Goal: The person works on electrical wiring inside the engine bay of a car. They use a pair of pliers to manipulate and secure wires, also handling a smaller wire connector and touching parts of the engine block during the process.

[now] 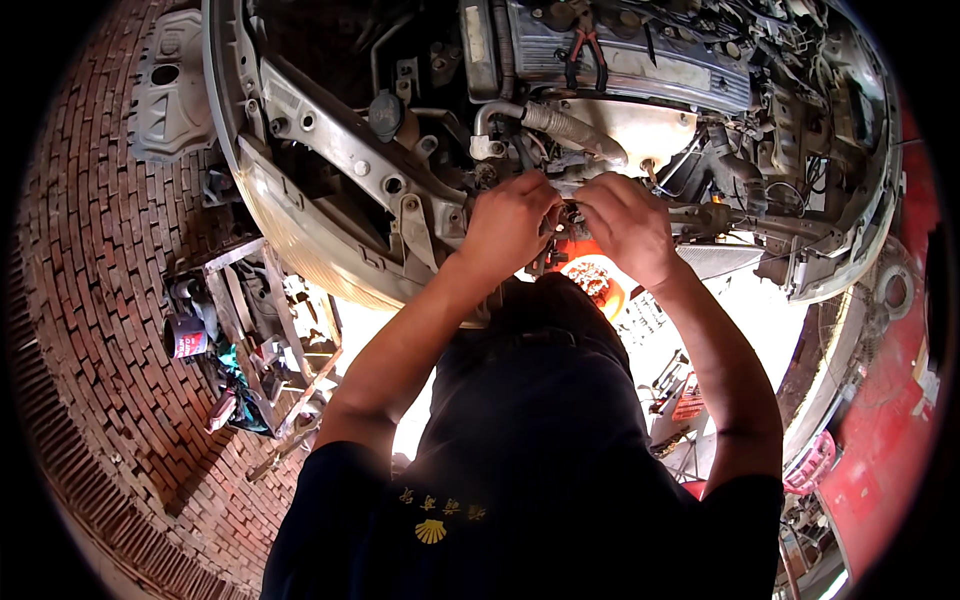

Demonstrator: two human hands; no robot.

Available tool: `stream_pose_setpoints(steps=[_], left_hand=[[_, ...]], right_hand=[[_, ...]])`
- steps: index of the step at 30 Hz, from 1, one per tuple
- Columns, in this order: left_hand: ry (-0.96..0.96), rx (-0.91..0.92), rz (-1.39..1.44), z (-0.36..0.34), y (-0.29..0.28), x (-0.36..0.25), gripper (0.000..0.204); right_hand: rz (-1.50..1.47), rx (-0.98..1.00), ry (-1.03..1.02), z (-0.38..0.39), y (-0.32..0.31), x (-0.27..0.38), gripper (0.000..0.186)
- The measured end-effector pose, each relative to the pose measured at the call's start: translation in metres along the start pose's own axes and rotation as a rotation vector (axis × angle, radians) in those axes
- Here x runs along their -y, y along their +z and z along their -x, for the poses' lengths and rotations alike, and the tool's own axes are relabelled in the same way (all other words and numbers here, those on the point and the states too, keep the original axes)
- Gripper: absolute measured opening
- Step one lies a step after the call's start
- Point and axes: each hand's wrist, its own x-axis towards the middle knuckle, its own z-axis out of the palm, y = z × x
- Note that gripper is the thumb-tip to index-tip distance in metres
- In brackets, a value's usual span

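Note:
Both my hands work close together low at the front of a car's engine bay [630, 60]. My left hand [515, 215] has its fingers curled at a small dark metal part [563, 215]; what exactly it grips is hidden. My right hand [625, 225] is beside it, fingertips bent and pinched at the same spot, the held thing too small to name. Above them are a corrugated pipe [570, 130] and a pale heat shield [670, 125]. Red-handled pliers [585, 55] lie on the engine's ribbed cover [670, 70]. Below, partly behind my hands, is an orange container [610, 300] of small parts.
The car's headlight [320, 265] and front frame [400, 200] curve around me. A brick wall [90, 250], a grey metal cover [165, 120] and a cluttered rack [250, 340] are at left. Tools [670, 385] lie below; a red panel [875, 420] stands right.

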Motion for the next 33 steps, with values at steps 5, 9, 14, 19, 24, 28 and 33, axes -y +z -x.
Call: stream_pose_setpoints(steps=[5,9,14,19,24,28,33], left_hand=[[-0.007,0.034,-0.002,-0.001,-0.002,0.0,0.018],[-0.037,0.037,0.011,-0.002,-0.003,-0.003,0.017],[-0.074,0.046,0.056,-0.004,-0.004,-0.001,0.016],[-0.079,-0.041,0.125,-0.003,-0.001,-0.001,0.016],[-0.184,-0.053,0.247,-0.012,-0.011,-0.008,0.02],[-0.313,-0.074,0.318,-0.014,-0.012,-0.014,0.024],[-0.269,-0.097,0.334,-0.017,-0.014,-0.019,0.028]], right_hand=[[0.079,0.148,-0.199,-0.005,-0.003,-0.005,0.017],[0.106,0.1,-0.26,-0.009,0.002,-0.009,0.016],[-0.039,0.074,0.057,-0.003,0.013,-0.003,0.012],[-0.497,0.229,0.753,0.003,0.031,-0.002,0.018],[-0.792,0.006,0.701,0.018,0.037,0.002,0.014],[-0.825,-0.062,0.685,0.015,0.034,0.005,0.012],[-0.865,-0.067,0.745,0.01,0.021,0.014,0.008]])
